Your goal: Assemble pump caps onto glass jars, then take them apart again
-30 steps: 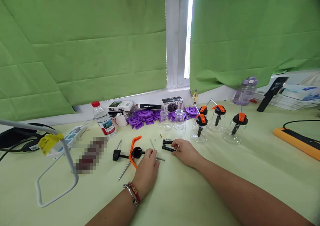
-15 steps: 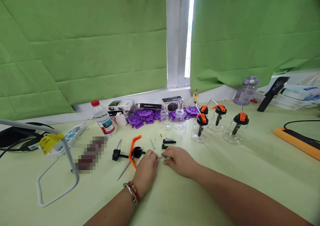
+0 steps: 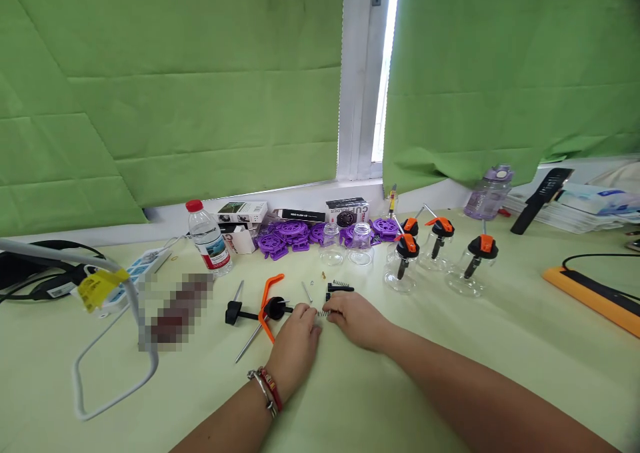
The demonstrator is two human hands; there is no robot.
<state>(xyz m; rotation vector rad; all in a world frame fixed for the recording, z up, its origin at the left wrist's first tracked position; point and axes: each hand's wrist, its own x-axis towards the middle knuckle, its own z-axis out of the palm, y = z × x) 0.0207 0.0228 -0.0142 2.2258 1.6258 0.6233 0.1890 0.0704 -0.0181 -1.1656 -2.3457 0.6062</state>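
Observation:
My left hand [image 3: 296, 341] rests on the pale green table [image 3: 450, 346], fingers curled, its fingertips at one end of a small metal spring [image 3: 323, 313]. My right hand [image 3: 356, 317] pinches the spring's other end, with a small black part tucked under its fingers. Just left lie a black pump cap with an orange lever [image 3: 270, 299], a black plunger [image 3: 235, 313] and a thin metal tube [image 3: 249, 341]. Another black part with a spring [image 3: 340, 286] lies just beyond my right hand.
Assembled glass bottles with black and orange pump tops [image 3: 434, 253] stand at the right. Two empty glass bottles [image 3: 345, 246], purple plastic parts [image 3: 290, 233], small boxes and a water bottle [image 3: 207, 239] line the back. A white wire frame [image 3: 115, 346] sits left, an orange strip [image 3: 590, 293] right.
My right hand came back from the far black parts toward my left hand and took hold of the spring between them. The view shifted slightly.

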